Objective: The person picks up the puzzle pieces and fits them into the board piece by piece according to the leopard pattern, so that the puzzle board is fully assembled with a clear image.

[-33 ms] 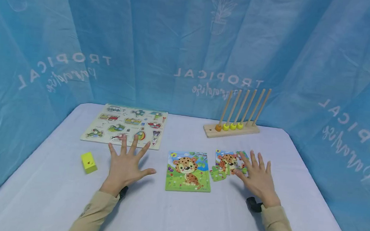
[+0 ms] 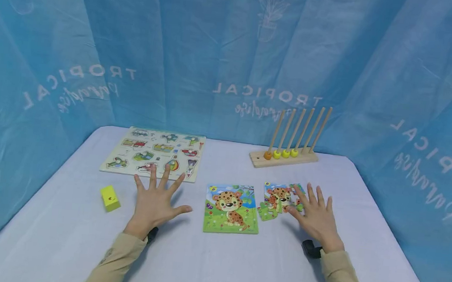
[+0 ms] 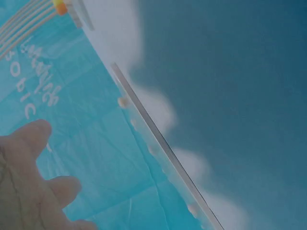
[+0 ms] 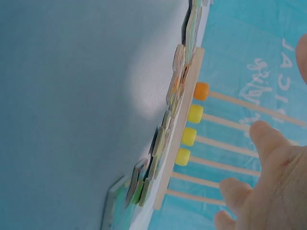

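My left hand (image 2: 153,208) is spread with straight fingers and holds nothing. Its fingertips reach toward the near edge of a wooden vehicle puzzle board (image 2: 153,152), and a yellow block (image 2: 109,198) lies to its left. With fingers also spread, my right hand (image 2: 317,220) holds nothing beside a leopard jigsaw (image 2: 278,194), partly covering its right side in the head view. Some jigsaw pieces (image 2: 267,212) sit loose or overlapping there. Between the hands lies a picture board (image 2: 232,209) of the same leopard. In the right wrist view, jigsaw pieces (image 4: 175,76) appear edge-on.
At the back right stands a wooden peg rack (image 2: 285,160) with upright rods, one orange bead (image 2: 267,155) and several yellow beads (image 2: 286,153). A white cloth covers the table (image 2: 218,270). Blue printed curtains (image 2: 201,58) enclose its back and sides.
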{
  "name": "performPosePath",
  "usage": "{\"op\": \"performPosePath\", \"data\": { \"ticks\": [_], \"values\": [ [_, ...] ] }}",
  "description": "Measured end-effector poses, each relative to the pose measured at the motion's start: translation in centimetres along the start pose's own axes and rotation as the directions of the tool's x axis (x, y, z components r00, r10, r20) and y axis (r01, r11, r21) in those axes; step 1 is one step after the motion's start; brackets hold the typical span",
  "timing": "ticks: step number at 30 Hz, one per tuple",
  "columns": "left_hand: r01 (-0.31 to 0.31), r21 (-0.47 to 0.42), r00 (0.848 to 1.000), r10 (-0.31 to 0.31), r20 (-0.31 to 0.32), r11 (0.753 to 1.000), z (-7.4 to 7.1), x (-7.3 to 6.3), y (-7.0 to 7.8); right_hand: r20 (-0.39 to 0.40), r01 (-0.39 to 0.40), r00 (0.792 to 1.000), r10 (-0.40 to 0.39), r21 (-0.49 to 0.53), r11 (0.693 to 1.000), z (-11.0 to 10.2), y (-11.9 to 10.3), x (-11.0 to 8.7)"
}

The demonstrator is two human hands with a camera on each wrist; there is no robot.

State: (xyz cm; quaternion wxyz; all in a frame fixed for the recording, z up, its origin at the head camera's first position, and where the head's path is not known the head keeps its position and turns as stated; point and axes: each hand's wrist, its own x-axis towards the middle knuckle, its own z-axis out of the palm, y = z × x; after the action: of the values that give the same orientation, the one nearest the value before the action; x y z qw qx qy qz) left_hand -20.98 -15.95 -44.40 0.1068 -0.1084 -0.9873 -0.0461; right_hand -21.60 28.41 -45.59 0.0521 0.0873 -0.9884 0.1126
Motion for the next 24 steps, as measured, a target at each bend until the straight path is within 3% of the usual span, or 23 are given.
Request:
{"op": "performPosePath", "data": {
  "ticks": [4, 7, 10, 13, 15, 19, 24],
  "values": [
    [-0.010, -0.026, 0.998, 0.012, 0.058, 1.000, 0.2, 0.0, 0.9, 0.013, -0.003, 1.000, 0.003, 0.027, 1.000, 0.3, 0.1, 0.3],
    [-0.047, -0.122, 0.984, 0.067, 0.165, 0.991, 0.6, 0.0, 2.4, 0.029, -0.003, 1.000, 0.001, 0.064, 0.998, 0.8, -0.3, 0.9],
    [-0.103, -0.285, 0.941, 0.186, 0.283, 0.953, 1.2, 0.0, 4.2, 0.019, 0.006, 1.000, -0.007, 0.073, 0.997, 1.3, -1.2, 2.0],
    [-0.139, -0.407, 0.897, 0.289, 0.334, 0.903, 1.5, 0.3, 5.7, -0.025, 0.011, 1.000, -0.008, 0.098, 0.995, 1.8, -2.3, 3.8],
    [-0.157, -0.410, 0.880, 0.316, 0.355, 0.898, 1.7, 0.5, 6.2, -0.016, 0.015, 1.000, -0.012, 0.182, 0.983, 2.1, -3.2, 5.3],
    [-0.163, -0.362, 0.867, 0.308, 0.392, 0.918, 1.7, 0.6, 6.4, 0.076, 0.032, 0.995, -0.060, 0.326, 0.945, 2.6, -4.2, 7.6],
    [-0.164, -0.379, 0.853, 0.324, 0.409, 0.911, 1.5, 0.3, 6.4, 0.156, -0.042, 0.988, -0.004, 0.290, 0.956, 2.5, -3.7, 8.3]
  ]
}}
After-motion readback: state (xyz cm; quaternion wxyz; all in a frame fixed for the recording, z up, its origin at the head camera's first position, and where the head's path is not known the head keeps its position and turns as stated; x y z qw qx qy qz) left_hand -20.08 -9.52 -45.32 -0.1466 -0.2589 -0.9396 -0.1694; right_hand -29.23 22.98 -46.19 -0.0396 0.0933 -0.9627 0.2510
